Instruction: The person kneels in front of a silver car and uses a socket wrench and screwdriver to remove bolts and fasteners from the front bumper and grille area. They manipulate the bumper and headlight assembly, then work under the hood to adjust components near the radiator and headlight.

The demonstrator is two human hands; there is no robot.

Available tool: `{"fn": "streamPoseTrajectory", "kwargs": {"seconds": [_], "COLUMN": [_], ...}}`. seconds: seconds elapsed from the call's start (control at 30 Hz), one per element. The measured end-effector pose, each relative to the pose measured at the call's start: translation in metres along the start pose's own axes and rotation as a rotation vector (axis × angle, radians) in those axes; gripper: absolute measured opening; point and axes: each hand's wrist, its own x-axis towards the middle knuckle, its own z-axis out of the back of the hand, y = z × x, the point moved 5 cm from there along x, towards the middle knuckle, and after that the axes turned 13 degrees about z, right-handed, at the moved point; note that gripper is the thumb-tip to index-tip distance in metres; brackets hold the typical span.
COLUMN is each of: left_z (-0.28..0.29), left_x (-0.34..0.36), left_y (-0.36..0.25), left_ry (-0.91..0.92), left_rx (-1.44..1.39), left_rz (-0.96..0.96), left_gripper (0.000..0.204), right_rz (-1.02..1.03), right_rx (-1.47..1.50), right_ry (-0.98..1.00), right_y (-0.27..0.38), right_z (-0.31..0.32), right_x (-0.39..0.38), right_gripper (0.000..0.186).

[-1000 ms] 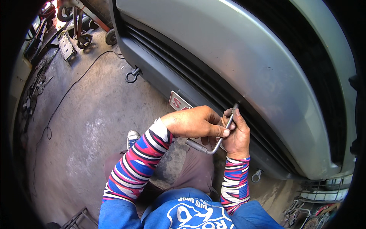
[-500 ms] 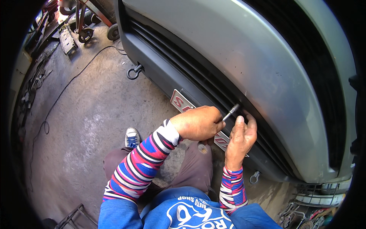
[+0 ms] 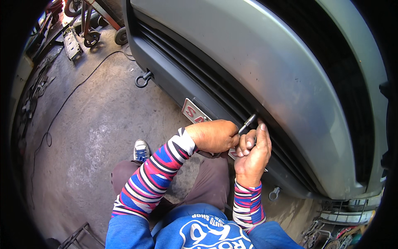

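My left hand (image 3: 215, 133) is closed around a socket wrench. Its shiny metal socket end (image 3: 248, 122) sticks out past my fingers toward the dark slats of the bumper grille (image 3: 199, 76). Most of the wrench is hidden under the hand. Right beside the socket is my right hand (image 3: 251, 159), palm up. Its thumb and a finger stretch to the grille edge by the socket tip, while other fingers curl near my left knuckles; I see nothing held in them. A licence plate (image 3: 194, 112) with red characters on the bumper is partly covered by my hands.
The silver car body (image 3: 286, 79) rises beyond the grille. Two tow eyes stick out of the bumper, one at the left (image 3: 143, 79) and one at the right (image 3: 274, 193). A black cable (image 3: 66, 101) crosses the concrete floor. A wheeled stand (image 3: 91, 37) is at the far left.
My right hand has shifted slightly left, and some of its fingers have curled in toward my left hand. The wrench's socket has moved a little left and stays near the grille.
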Motion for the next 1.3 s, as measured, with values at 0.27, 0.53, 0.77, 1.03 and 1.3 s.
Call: {"fn": "streamPoseTrajectory", "kwargs": {"seconds": [0.27,0.53,0.77,1.03,1.3], "left_z": [-0.001,-0.005,-0.017,-0.022,-0.004], "left_x": [-0.002,-0.005,0.002,-0.034,-0.073], "left_y": [-0.010,-0.010,-0.003,0.013,0.034], "left_ry": [0.097,0.196,0.157,-0.087,-0.482], "left_rx": [-0.122,-0.150,0.141,0.195,0.241], "left_rz": [-0.040,-0.023,0.065,0.003,0.027], "left_gripper": [0.046,0.047,0.041,0.034,0.028], "right_rz": [-0.143,0.071,0.148,-0.015,0.028], "right_rx": [0.043,-0.205,-0.245,-0.151,-0.088], "right_ry": [-0.130,-0.062,0.029,0.141,0.305], "right_y": [-0.007,-0.005,-0.004,-0.014,-0.011], "right_z": [0.012,0.030,0.034,0.019,0.005], "right_x": [0.010,0.023,0.024,0.002,-0.009], "right_gripper": [0.028,0.026,0.035,0.032,0.034]}}
